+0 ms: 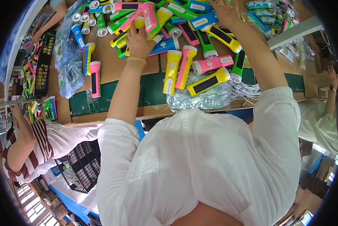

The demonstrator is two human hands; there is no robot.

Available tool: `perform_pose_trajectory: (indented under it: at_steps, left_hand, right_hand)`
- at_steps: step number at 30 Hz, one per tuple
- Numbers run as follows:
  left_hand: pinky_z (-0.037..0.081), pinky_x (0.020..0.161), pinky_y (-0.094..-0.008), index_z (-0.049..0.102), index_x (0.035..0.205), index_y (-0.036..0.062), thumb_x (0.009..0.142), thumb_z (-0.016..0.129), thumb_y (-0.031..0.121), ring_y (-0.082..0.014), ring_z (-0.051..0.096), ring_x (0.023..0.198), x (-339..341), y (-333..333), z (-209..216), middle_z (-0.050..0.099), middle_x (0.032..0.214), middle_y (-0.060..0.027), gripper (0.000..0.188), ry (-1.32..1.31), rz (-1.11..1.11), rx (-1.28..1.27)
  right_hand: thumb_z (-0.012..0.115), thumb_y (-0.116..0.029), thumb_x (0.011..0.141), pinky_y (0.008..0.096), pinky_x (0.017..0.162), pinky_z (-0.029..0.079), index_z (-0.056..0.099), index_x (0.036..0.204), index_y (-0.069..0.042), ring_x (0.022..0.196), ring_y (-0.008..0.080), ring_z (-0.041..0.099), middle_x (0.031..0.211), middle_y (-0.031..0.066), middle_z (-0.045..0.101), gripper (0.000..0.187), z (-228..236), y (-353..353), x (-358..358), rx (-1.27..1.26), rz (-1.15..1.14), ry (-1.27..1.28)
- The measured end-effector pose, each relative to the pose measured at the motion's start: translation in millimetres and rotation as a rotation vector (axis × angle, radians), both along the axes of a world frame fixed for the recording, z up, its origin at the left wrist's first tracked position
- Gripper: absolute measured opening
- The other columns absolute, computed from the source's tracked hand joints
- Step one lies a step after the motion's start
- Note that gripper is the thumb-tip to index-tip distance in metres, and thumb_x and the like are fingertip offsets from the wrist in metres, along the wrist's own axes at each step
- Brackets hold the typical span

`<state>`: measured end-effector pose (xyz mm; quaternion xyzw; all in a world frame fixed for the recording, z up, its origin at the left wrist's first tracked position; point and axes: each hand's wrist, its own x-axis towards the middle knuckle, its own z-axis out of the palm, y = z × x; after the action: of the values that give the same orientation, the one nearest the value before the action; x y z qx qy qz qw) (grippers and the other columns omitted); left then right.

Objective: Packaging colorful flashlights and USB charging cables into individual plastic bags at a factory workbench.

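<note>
Table edge: the near edge of the table runs below the pile, just beyond the shirt at the centre.
Open room: bare green surface shows at 9 o'clock, also at 11 o'clock between left forearm and an upright yellow flashlight.
Tighter side: at 1 o'clock, clear plastic lies under the nearest flashlights; white cables sit between 2 and 3 o'clock.
Left hand: the left hand, at 11 o'clock, has its fingers spread over the flashlights, near a pink one.
Right hand: the right hand, at 1 o'clock, is beside a blue flashlight (the top rim cuts it, so I cannot tell its grip).
Flashlights: heaped from 11 to 1 o'clock; pink, yellow, green, blue, many with a dark panel.
</note>
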<state>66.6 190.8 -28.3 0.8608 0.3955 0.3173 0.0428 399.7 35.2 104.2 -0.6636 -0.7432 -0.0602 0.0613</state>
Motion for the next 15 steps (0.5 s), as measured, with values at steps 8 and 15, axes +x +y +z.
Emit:
perform_pose_trajectory:
  at_steps: [8, 15]
  left_hand:
    - [0.039, 0.107, -0.0522, 0.049, 0.138, -0.0020, 0.074, 0.080, 0.011, -0.0460, 0.048, 0.124, -27.4, -89.9, 26.0, 0.050, 0.136, -0.0261, 0.073, -0.228, -0.076, -0.036]
    - [0.050, 0.096, -0.0549, 0.033, 0.152, 0.0111, 0.066, 0.086, 0.027, -0.0488, 0.051, 0.122, -7.6, -184.5, 18.4, 0.041, 0.144, -0.0260, 0.103, 0.054, -0.169, -0.439]
  right_hand:
    - [0.090, -0.022, 0.066, 0.0489, 0.116, 0.037, 0.046, 0.149, -0.020, 0.136, 0.0340, 0.047, 0.145, 0.0103, 0.050, 0.093, -29.6, -86.5, -82.8, 0.001, 0.087, 0.238]
    - [0.090, -0.020, 0.063, 0.0559, 0.117, 0.030, 0.033, 0.156, -0.023, 0.136, 0.0327, 0.047, 0.145, 0.0125, 0.048, 0.110, -46.9, -122.1, -125.3, -0.295, 0.179, 0.101]
